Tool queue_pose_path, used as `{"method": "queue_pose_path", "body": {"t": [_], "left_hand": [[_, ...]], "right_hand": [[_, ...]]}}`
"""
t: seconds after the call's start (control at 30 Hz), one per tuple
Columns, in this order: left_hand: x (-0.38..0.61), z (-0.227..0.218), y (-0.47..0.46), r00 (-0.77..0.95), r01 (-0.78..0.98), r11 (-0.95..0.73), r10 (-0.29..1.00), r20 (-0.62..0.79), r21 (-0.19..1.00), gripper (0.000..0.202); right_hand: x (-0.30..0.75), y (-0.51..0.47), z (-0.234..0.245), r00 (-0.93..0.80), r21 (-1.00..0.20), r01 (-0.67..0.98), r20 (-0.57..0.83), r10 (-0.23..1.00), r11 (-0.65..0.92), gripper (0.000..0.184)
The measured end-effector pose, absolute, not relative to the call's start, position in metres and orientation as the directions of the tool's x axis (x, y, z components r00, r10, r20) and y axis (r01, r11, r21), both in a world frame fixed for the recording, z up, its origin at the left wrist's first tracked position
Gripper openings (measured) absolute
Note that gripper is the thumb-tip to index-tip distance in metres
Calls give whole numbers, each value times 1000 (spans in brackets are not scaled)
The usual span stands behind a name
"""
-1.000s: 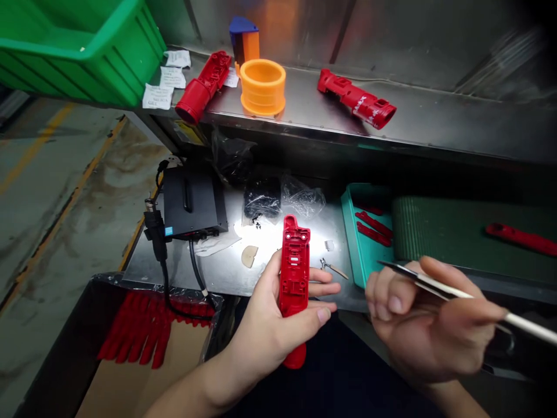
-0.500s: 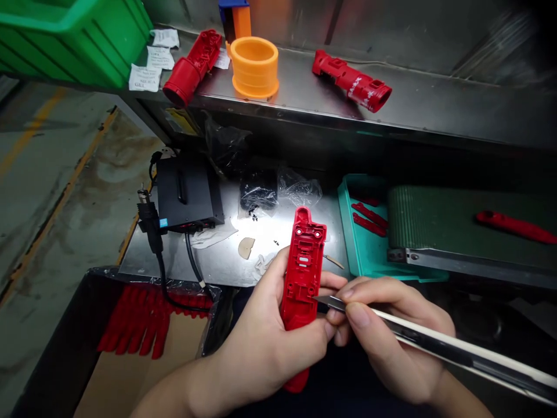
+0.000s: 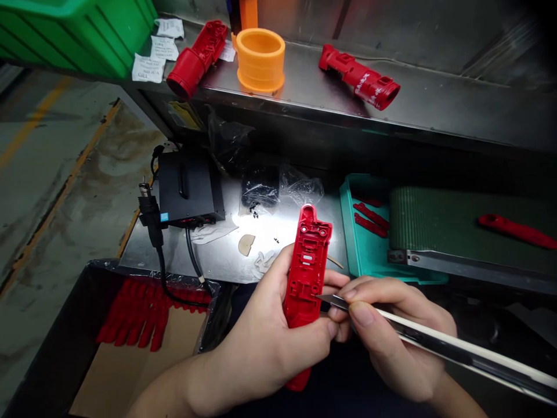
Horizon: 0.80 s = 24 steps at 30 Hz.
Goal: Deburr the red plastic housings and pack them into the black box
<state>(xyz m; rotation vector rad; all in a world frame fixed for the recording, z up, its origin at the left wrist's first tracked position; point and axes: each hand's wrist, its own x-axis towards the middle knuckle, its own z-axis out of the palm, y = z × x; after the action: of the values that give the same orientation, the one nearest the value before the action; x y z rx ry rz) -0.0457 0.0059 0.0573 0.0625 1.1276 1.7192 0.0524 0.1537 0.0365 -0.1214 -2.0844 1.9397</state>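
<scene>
My left hand (image 3: pixel 265 342) is wrapped round a long red plastic housing (image 3: pixel 308 267), held upright with its ribbed inner side facing me. My right hand (image 3: pixel 391 337) pinches a thin knife (image 3: pixel 435 335) with a pale handle that runs off to the lower right. The knife's metal tip touches the right edge of the red housing, just above my left fingers.
A steel bench (image 3: pixel 217 261) holds a black box (image 3: pixel 189 188) with cables and plastic bags. A teal tray (image 3: pixel 363 255) with red strips sits beside a green conveyor belt (image 3: pixel 456 226). Above, a shelf (image 3: pixel 435 116) carries an orange ring (image 3: pixel 260 58) and two red housings. A lined carton (image 3: pixel 143 319) holds red parts.
My right hand came in from the right and set the knife tip against the red housing. The housing now tilts slightly to the right.
</scene>
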Motion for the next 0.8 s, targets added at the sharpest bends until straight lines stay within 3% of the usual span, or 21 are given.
{"method": "queue_pose_path", "body": {"t": [0.37,0.8], "left_hand": [[-49,57,8,-442,-759,-51,773,-455,650,47],[-49,58,8,-418,-779,-37,775,-475,626,50]], "right_hand": [[45,155,47,-948,-946,-157,225,224,284,25],[51,153,39,-961,-983,-99,134,242,153,25]]}}
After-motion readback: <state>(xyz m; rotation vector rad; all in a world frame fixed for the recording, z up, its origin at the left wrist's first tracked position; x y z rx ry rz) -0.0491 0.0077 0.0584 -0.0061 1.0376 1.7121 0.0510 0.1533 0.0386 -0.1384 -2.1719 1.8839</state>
